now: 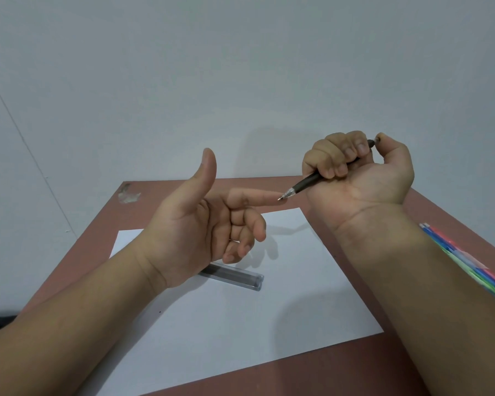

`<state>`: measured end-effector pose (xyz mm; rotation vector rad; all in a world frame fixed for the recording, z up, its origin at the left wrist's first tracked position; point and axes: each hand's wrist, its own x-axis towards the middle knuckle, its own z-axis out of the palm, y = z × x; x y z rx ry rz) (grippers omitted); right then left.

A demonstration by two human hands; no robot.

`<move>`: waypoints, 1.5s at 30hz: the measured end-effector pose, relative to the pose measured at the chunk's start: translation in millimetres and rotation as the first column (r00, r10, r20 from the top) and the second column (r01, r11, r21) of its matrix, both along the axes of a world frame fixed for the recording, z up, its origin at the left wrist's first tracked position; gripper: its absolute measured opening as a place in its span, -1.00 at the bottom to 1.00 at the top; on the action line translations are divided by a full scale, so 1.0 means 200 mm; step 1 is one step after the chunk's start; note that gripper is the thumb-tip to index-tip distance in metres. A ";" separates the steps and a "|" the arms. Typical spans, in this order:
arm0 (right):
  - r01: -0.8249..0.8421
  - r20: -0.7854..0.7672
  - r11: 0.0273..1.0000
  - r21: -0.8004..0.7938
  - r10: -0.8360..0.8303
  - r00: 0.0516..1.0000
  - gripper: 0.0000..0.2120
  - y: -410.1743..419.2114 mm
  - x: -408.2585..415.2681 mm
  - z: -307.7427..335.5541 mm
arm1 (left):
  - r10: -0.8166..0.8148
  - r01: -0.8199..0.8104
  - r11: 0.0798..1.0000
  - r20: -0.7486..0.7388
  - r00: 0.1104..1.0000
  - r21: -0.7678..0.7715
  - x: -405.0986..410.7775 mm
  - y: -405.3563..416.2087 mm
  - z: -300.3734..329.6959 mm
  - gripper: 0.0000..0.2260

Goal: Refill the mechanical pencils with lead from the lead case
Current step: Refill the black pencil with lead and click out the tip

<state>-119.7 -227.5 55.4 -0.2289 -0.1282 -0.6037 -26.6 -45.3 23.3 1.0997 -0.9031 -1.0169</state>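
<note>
The fingers (337, 158) of the right hand (357, 170) were curled tight round the barrel of a dark grey plastic mechanical pencil (312, 181), thumb over its rear button, while the left hand (200, 224) gripped nothing: thumb up, index finger straight and meeting the pencil's clear, metal-tipped nose, the other fingers loosely bent. From largest to smallest, the scene held one reddish-brown table (429, 201), one white sheet of paper (269, 324) lying on it, one bundle of coloured plastic pencils (469, 261) at the table's right edge beside the right forearm, one long clear plastic lead case (235, 275) with dark leads inside, lying on the paper just under the left hand, and the one pencil held above the table. The bundle showed blue, green, red and pink barrels, but they overlapped too much for a sure count. The likely trouble lay at the tip: if lead was protruding there, a push from the index finger at an angle, or a hard click of the button against it, could snap it or jam a fragment in the nose; whether any lead showed was too small to tell. The left wrist also hovered close over the lead case, so a careless drop of that hand could roll it across the paper and spill its leads if the cap was loose.
</note>
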 end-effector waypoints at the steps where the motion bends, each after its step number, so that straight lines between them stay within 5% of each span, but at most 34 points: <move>1: 0.001 0.001 1.000 0.001 -0.001 1.000 -0.63 0.00 0.00 0.00 | -0.002 0.002 1.000 0.002 1.000 0.000 0.00 0.00 0.00 -0.14; 45: 0.089 -0.018 0.993 -0.073 -0.090 0.996 -0.79 0.01 -0.01 0.03 | -0.028 0.028 0.999 -0.005 1.000 -0.027 0.01 0.01 0.00 -0.13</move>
